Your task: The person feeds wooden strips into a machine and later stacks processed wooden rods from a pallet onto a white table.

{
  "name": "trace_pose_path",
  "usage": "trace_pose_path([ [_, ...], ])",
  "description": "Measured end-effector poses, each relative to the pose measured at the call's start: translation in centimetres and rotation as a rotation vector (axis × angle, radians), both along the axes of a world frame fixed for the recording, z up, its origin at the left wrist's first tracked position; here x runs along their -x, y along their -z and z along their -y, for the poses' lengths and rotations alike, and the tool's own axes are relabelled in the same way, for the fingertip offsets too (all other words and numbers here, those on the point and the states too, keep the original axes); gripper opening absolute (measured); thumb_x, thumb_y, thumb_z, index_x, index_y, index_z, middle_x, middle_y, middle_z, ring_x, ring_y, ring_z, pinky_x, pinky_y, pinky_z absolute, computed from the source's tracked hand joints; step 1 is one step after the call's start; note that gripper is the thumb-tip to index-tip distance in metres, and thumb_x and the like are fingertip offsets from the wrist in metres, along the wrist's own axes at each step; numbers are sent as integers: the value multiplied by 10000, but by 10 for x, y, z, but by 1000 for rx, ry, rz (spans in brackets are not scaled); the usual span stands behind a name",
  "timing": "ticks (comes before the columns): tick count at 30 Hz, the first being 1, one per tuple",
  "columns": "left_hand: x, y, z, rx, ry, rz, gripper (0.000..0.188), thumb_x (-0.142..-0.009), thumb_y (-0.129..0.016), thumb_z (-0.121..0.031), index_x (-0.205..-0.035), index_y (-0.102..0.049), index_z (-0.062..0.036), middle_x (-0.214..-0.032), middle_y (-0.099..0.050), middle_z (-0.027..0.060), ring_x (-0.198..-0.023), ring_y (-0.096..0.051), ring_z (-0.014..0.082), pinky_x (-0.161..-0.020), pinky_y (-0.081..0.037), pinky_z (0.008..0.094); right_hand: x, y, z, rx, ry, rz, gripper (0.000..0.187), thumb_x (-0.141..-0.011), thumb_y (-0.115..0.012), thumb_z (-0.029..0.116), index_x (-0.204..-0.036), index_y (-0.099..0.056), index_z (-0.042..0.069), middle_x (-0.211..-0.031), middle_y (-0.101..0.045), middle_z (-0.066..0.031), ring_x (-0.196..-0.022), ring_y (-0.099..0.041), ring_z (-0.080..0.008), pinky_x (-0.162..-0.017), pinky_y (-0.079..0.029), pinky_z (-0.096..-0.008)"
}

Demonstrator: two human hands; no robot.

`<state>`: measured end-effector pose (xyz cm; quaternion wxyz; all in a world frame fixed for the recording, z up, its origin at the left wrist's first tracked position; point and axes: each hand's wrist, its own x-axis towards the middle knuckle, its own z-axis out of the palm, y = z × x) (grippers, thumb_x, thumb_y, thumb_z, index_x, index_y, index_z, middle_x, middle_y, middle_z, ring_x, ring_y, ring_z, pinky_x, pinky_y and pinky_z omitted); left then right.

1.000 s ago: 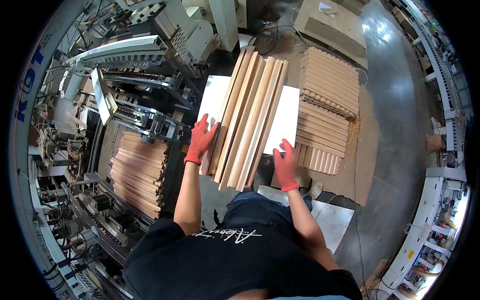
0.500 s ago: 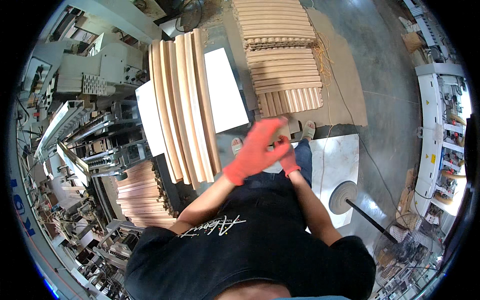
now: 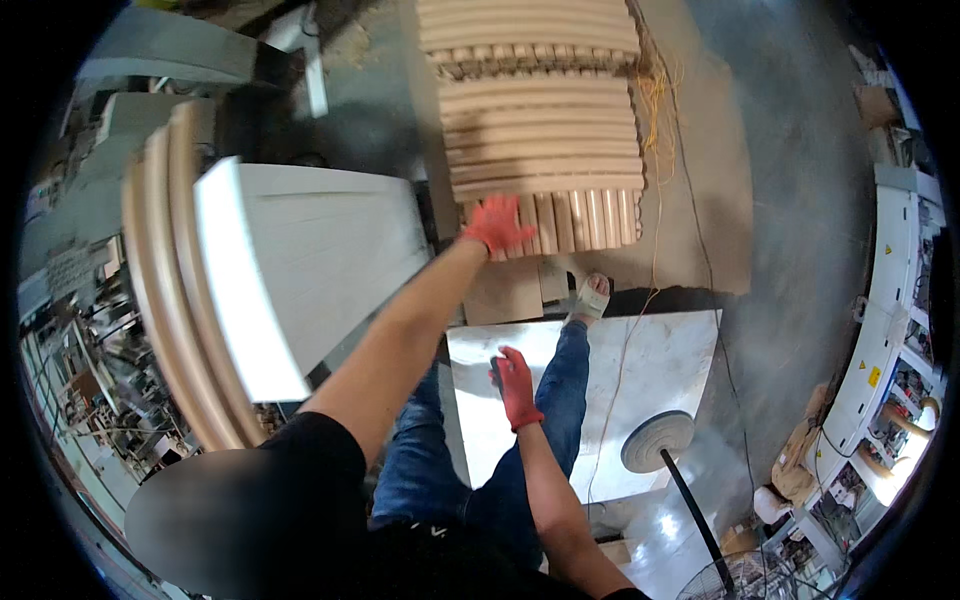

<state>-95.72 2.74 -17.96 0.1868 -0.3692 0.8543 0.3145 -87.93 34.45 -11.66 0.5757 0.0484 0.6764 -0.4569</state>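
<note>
Near the top centre of the frame, ribbed stacks of pale wooden strips [image 3: 545,115] lie on brown cardboard [image 3: 710,220], with a row of shorter-looking pieces [image 3: 580,222] at their lower edge. The left hand [image 3: 497,225], red-gloved, is open, fingers spread over the left end of that row; whether it touches the wood I cannot tell. Just below the centre, the right hand [image 3: 516,390], also red-gloved, is over a whitish panel [image 3: 635,390], fingers partly bent; whether it grips anything is unclear. Toward the left edge, long wooden strips [image 3: 178,285] appear beside a white surface [image 3: 330,260].
</note>
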Motion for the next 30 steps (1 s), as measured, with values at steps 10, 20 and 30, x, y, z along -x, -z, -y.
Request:
trace_pose_path([
  [10, 62, 211, 106, 497, 68, 15, 928, -783, -535, -812, -1461, -441, -185, -1529, -370, 153, -1391, -346, 376, -1089, -258, 591, 83, 230, 99, 62, 332, 126, 264, -968, -609, 335, -1110, -590, 113, -983, -606, -5, -861, -596, -138, -761, -475, -295],
  [20, 26, 198, -39, 185, -248, -188, 729, -783, -708, -549, -1342, -491, -135, -1337, -473, 144, -1269, -428, 401, -1039, -326, 577, 107, 293, 93, 92, 736, 568, 561, -937, -600, 550, -1417, -506, 275, -1410, -485, -34, -1297, -451, -234, -1060, -355, -445],
  [30, -25, 176, -179, -80, -539, -79, 714, -742, -787, -416, -1303, -495, -86, -1241, -534, 220, -1131, -528, 417, -959, -447, 490, 109, 343, -43, 257, 189, 20, 429, -952, -673, 255, -1341, -568, 107, -1288, -596, -45, -1187, -568, -208, -1021, -447, -341],
])
